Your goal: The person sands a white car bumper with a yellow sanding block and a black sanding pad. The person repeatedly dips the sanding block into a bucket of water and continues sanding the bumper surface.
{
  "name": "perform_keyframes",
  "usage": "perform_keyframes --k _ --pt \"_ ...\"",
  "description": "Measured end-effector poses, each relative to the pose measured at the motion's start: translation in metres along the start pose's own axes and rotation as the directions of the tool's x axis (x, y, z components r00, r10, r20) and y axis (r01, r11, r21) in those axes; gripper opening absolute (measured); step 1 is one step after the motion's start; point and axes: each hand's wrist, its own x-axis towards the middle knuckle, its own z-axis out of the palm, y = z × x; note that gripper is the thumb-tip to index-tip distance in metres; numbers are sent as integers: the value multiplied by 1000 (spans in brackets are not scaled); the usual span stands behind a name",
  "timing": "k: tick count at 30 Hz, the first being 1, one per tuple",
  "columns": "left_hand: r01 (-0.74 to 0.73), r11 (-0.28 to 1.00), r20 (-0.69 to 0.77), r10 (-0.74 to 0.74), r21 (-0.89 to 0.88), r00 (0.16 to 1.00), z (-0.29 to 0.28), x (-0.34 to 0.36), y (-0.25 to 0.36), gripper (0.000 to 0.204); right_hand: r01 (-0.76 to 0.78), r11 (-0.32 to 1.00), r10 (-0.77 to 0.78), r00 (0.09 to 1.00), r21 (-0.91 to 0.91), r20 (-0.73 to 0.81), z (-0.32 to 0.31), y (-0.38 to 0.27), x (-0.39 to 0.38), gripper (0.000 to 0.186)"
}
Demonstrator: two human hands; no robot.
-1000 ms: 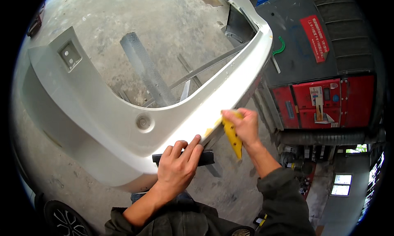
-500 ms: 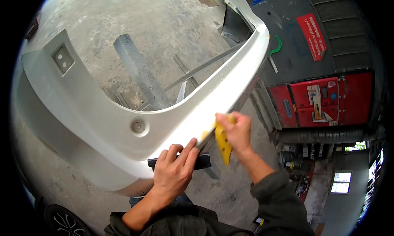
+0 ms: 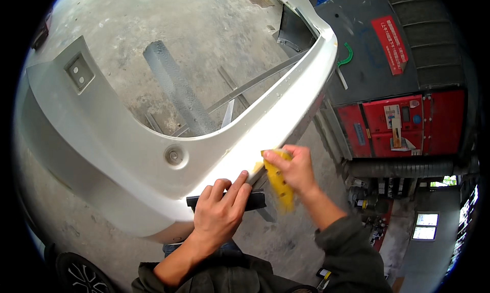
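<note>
A large white car bumper (image 3: 148, 163) stretches across the view, its curved edge running from my body to the far right. My left hand (image 3: 217, 209) is wrapped over a long black sanding block (image 3: 254, 200) at the bumper's near edge. Its index finger points out toward a small yellowish patch (image 3: 257, 167) on the white surface. To the right, my right hand (image 3: 297, 171) pinches a yellow strip of sandpaper (image 3: 277, 178) with dark holes. The strip's upper end meets the bumper's edge beside the patch; its lower end hangs free and is blurred.
Grey metal stand bars (image 3: 178, 89) show through the bumper's opening, above the concrete floor (image 3: 117, 17). At the right stands a red machine (image 3: 395, 124) with a dark top, bearing a green hook-shaped piece (image 3: 346, 54). A car wheel (image 3: 84, 275) is at lower left.
My right hand and the sandpaper have come slightly down and nearer along the bumper's edge. The left hand keeps its hold on the sanding block, nearly in place.
</note>
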Motion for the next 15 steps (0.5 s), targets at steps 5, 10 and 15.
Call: perform_keyframes --k 5,10,15 --pt "-75 993 38 72 87 997 -3 -3 2 23 -40 979 75 982 201 -171 -63 1 21 26" --pt "-103 990 181 85 96 980 1 29 12 24 -243 877 216 970 414 113 -77 21 -24 25" --pt "-356 929 82 365 -102 927 0 49 42 35 -377 769 218 914 517 343 -71 14 -55 30"
